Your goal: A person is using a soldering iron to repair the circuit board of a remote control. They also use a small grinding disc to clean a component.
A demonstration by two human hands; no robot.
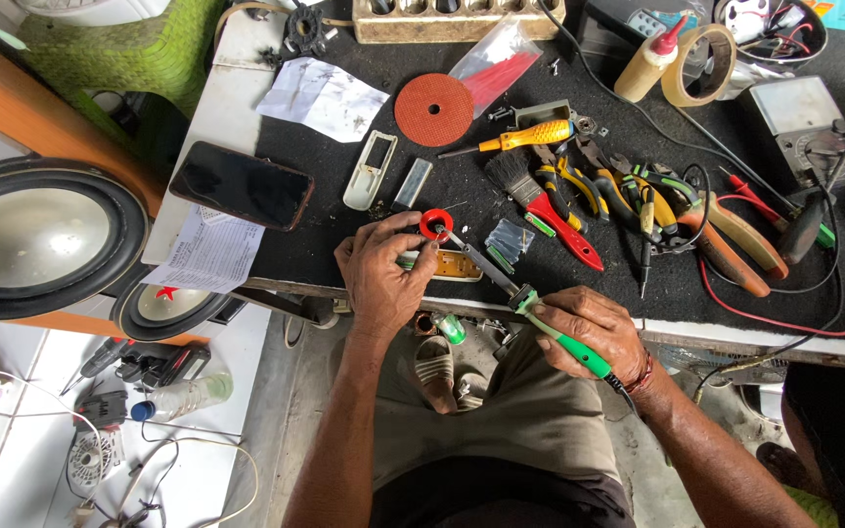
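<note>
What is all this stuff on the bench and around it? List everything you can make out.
soldering iron: 1, green handle, in right hand, tip at the red tin
small round tin: 1, red, at left fingertips
circuit board: 1, yellowish, under left hand
phone: 1, black, left end of bench
remote shell: 1, pale, beside phone
abrasive disc: 1, red-brown, upper middle
screwdriver: 1, yellow handle, right of disc
brush: 1, red handle, middle
pliers and cutters: several, mixed colours, right of brush
glue bottle: 1, amber, top right
tape roll: 1, tan, beside bottle
speakers: 2, black with silver cones, left
left hand: 1
right hand: 1
</note>
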